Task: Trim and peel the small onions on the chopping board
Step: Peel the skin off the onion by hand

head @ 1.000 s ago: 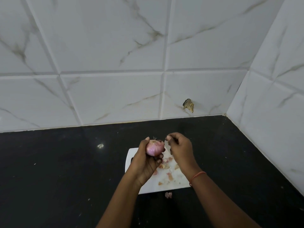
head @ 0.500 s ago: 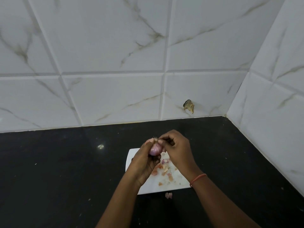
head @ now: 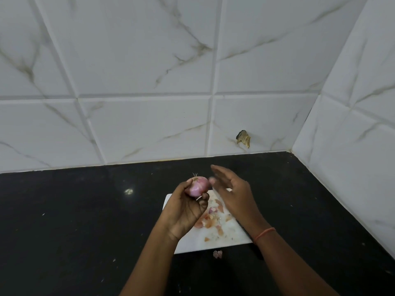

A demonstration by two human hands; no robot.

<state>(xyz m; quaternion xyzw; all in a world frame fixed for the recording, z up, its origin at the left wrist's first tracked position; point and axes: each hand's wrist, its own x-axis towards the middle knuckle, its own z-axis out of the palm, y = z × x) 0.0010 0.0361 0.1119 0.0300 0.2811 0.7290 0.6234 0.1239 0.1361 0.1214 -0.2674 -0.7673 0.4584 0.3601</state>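
- While the left hand grips the onion up off the board, its fingers curl under and round the bulb so the skin faces the other hand.
- The onion sits in the fingertips of that hand, above the far left corner of the board, with thin root hairs sticking up at its top; that end looks not yet trimmed.
- The right hand hovers just beside the onion, fingers spread and fairly straight, holding nothing that I can make out; it is blurred, so a scrap of skin at the fingertips cannot be ruled out.
- My guess is that the onion is held in the air so its loose skin can be picked off and dropped straight down.
- Peels lie scattered on the board under both hands, which fits that reading.
- One pinkish scrap lies on the dark worktop, just off the near edge of the board.
- An orange thread circles the right wrist.
- No knife is clearly visible, though a dark strip along the right edge of the board could be one.
- No brand, label or writing can be read anywhere; the wall tiles carry only marble veining.
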